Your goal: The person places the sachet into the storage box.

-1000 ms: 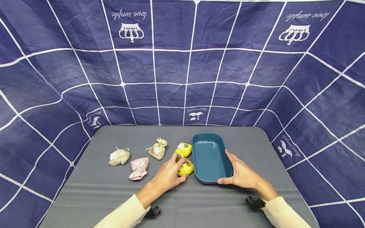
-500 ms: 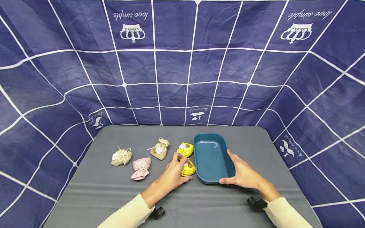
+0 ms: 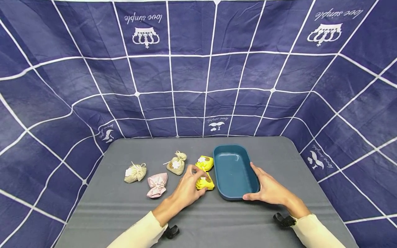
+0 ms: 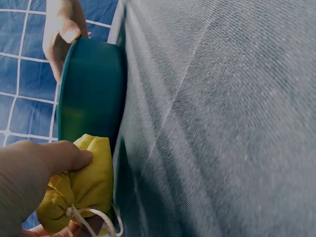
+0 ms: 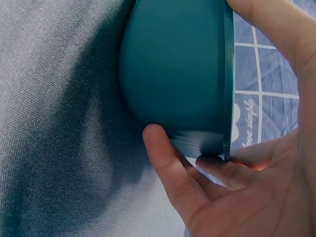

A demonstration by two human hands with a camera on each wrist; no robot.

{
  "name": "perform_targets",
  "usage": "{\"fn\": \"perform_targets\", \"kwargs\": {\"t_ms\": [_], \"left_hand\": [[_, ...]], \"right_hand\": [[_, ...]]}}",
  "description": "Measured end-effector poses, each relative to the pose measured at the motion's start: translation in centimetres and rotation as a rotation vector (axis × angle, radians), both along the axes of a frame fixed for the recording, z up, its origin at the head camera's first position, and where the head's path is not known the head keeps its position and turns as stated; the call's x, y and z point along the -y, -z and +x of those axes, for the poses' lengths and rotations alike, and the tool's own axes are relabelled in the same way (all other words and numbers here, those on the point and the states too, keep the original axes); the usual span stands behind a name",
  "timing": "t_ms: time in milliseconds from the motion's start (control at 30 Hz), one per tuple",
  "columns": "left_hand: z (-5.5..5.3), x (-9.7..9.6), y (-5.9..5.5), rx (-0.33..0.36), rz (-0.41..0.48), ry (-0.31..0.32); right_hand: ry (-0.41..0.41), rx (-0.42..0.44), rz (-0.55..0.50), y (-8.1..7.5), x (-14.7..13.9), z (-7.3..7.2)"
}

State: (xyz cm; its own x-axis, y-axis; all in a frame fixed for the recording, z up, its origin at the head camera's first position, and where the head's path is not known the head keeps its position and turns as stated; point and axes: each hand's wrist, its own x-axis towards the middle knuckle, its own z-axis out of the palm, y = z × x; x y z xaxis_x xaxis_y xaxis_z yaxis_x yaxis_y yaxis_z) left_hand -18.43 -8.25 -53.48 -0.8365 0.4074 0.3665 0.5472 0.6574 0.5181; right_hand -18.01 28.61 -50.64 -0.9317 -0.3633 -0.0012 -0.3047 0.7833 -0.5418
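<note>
Head view: I saw the left hand (image 3: 188, 187) pinch the nearer yellow pouch (image 3: 206, 183), right hand (image 3: 269, 187) grip the blue tray (image 3: 235, 175).

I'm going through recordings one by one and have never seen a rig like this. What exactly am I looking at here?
There is no machine: these are a person's two bare hands. The wide pictures come from a camera worn on the head, looking forward and down; the two close-ups come from cameras on the left and right wrists. On the grey surface lie two beige pouches, a pink pouch, two yellow pouches and a blue tray. The left hand grips the nearer yellow pouch. The right hand holds the tray around its near right corner.
</note>
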Motion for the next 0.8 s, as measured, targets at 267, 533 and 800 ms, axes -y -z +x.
{"fn": "perform_targets", "kwargs": {"t_ms": [267,533,800], "left_hand": [[0.3,1.2,-1.4,-0.013,0.071,-0.012],[0.5,1.8,-2.7,-0.073,0.122,-0.067],[-0.4,1.1,-4.1,-0.097,0.116,-0.054]], "right_hand": [[-0.007,0.013,-0.015,-0.1,0.2,-0.2],[-0.004,0.028,-0.007,0.0,0.2,-0.1],[-0.007,0.019,-0.007,0.0,0.1,0.0]]}}
